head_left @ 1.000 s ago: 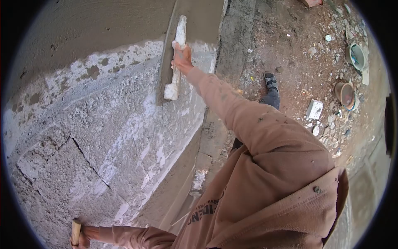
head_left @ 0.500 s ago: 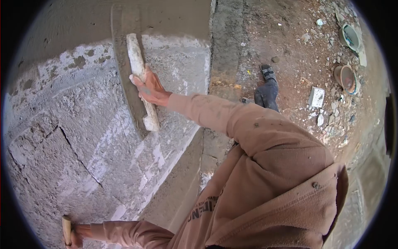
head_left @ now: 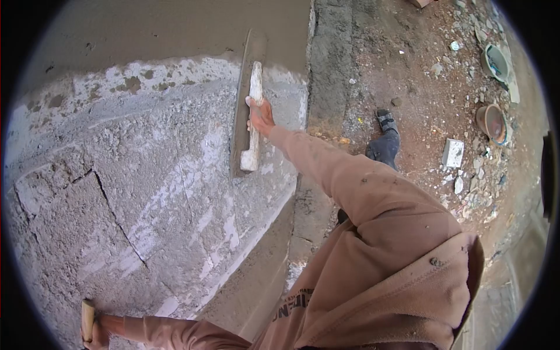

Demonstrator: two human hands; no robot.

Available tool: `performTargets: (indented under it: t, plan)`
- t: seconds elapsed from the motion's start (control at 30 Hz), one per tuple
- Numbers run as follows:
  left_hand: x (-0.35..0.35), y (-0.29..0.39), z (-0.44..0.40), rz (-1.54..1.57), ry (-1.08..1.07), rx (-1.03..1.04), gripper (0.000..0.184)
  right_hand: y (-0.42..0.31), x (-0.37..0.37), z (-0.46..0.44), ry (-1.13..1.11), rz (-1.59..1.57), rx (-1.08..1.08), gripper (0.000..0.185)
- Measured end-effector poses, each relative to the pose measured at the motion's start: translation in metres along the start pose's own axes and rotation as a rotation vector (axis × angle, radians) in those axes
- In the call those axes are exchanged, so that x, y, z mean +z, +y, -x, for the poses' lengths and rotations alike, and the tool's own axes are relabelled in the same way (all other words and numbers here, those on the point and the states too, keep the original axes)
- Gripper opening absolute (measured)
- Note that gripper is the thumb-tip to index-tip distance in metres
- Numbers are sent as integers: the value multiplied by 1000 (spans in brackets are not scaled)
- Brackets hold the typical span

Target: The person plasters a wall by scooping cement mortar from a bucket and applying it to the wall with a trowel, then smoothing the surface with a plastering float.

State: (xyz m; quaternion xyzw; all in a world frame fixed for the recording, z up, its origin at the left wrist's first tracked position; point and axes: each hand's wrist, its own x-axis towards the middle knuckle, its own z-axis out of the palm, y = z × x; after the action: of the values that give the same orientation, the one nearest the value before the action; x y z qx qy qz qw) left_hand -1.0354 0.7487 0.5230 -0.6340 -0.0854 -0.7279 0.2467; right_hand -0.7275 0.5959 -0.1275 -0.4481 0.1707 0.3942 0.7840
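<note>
My right hand [head_left: 261, 115] is wrapped round the pale, crusted handle [head_left: 251, 158] of a long flat float [head_left: 241, 116]. The float's blade lies on the wall face, its upper end over smooth wet grey mortar [head_left: 175, 29] and its lower part over rough, whitish plaster [head_left: 157, 146]. At the lower left edge, my left hand [head_left: 100, 333] is closed round a wooden handle [head_left: 87, 319] close to the rough surface; whatever that handle belongs to is hidden.
A dark crack [head_left: 116, 219] runs through the rough plaster. Rubble-strewn ground lies to the right, with a foot in a strapped sandal [head_left: 387, 121], a white block [head_left: 452, 153], a brown bucket [head_left: 492, 124] and a greenish bucket [head_left: 494, 63].
My right hand and the float swung left and down, then back right and up, ending lower than at first. My left hand, still round the wooden handle, shifted slightly left in view.
</note>
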Motion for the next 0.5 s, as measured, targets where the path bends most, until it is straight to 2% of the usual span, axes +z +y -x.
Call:
performTargets:
  t: [0.1,0.17,0.23,0.27,0.37,0.4,0.43,0.5]
  plan:
    - [-4,-1,-19,-39,56,78,16,-32,31,22,-101,-6,-115,38]
    - [-5,0,-30,-125,79,196,16,-89,64,48,-254,110,-292,44]
    - [-7,3,-39,-251,90,350,16,-163,98,69,-373,473,-545,52]
    - [-9,8,-40,-276,110,368,16,-200,118,82,-428,514,-731,52]
    - [3,14,-31,-21,197,122,18,-300,185,110,-592,539,-1254,53]
    - [-3,12,-32,-244,156,309,17,-334,203,118,-588,569,-1350,52]
    - [-4,15,-32,-214,156,208,13,-364,222,121,-584,600,-1439,52]
    - [-5,22,-31,-155,163,5,18,-407,269,103,-575,579,-1501,48]
